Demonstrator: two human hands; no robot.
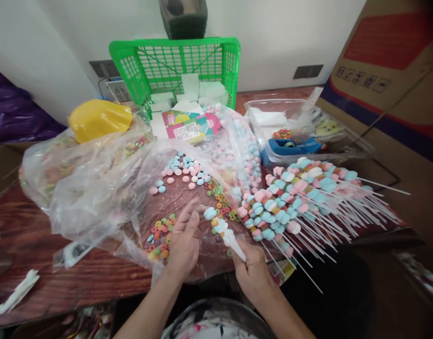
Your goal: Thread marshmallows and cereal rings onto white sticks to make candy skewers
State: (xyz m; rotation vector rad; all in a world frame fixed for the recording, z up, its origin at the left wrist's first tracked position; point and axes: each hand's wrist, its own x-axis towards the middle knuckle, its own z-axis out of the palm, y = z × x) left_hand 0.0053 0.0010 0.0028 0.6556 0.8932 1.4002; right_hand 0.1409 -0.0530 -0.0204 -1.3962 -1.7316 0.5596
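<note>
My right hand (pixel 253 266) is closed around the lower end of a white candy skewer (pixel 230 239). Light blue candies, an orange ring and whitish pieces show along its upper part, which looks blurred. Just left of the skewer's tip is my left hand (pixel 186 235), its fingers extended and slightly curved; I see nothing held in it. Beside that hand lies a pile of colourful ring candies (pixel 161 233), with more ring candies (pixel 223 202) beyond the skewer. Pink and blue round candies (pixel 188 172) are scattered on the clear plastic sheet farther back.
Many finished candy skewers (pixel 301 197) are heaped to the right, sticks toward me. Behind stand a green basket (pixel 175 42), a clear tray (pixel 280 103) and a blue tape dispenser (pixel 290 147). A yellow bowl (pixel 99 120) rests on plastic bags (pixel 85 188) at left. Cardboard boxes (pixel 389 94) rise at right.
</note>
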